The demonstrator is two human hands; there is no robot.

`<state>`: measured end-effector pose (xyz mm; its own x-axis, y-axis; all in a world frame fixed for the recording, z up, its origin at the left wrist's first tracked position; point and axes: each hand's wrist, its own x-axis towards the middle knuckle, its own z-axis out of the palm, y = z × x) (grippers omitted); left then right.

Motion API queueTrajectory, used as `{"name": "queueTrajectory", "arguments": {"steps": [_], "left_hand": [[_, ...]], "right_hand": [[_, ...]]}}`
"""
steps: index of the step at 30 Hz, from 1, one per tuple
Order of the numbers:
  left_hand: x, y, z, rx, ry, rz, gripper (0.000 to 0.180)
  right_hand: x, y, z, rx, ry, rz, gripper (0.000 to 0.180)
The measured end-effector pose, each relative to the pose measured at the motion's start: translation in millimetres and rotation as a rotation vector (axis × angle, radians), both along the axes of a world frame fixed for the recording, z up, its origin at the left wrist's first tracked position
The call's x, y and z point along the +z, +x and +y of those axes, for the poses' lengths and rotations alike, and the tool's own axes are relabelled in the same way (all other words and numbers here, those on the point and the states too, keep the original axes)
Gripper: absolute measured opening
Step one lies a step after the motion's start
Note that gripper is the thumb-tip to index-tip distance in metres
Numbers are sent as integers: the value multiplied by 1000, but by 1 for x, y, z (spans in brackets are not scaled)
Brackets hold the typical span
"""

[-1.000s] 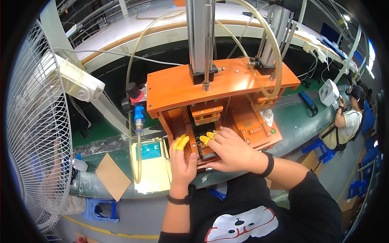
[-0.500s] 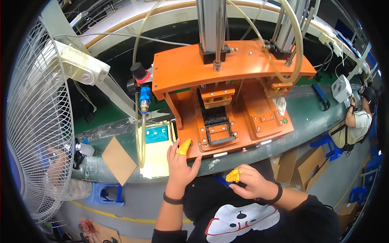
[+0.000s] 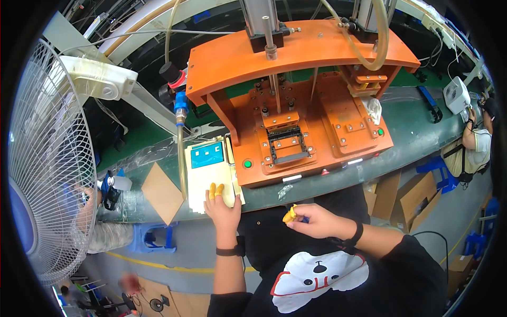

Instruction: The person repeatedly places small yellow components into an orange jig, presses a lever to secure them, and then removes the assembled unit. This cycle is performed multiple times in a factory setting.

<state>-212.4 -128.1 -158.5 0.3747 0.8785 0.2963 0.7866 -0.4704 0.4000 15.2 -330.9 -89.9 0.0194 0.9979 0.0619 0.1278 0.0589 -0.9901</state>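
My left hand (image 3: 222, 207), with yellow finger cots on its fingertips, lies flat on a stack of pale yellow sheets (image 3: 203, 182) at the bench edge, just left of the orange press (image 3: 317, 113). The top sheet carries a blue-green panel (image 3: 207, 155). My right hand (image 3: 312, 221), also wearing yellow cots, is drawn back close to my body below the bench edge. It pinches a small blue part (image 3: 304, 218). The press's dark fixture nest (image 3: 288, 146) sits uncovered in the middle, with a green button (image 3: 247, 164) at its front left.
A large white fan (image 3: 39, 158) fills the left side. A brown cardboard piece (image 3: 161, 193) lies left of the sheets. A blue stool (image 3: 153, 239) stands below the bench, cardboard boxes (image 3: 414, 191) at the right. Another person (image 3: 475, 143) works at the far right.
Both hands have left the press's nest. My left hand slid left onto the sheet stack. My right hand pulled back toward my body with a small part.
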Motion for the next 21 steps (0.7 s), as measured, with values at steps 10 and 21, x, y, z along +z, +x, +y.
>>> {"name": "queueTrajectory", "arguments": {"steps": [10,21], "left_hand": [[48,-19,1,119,54,-235,18],[66,-33,-123,-359,13,-153,26]], "right_hand": [[-21,-8,36,237,-268,77,23],[-56,-58,106,154,-557,715,27]]}}
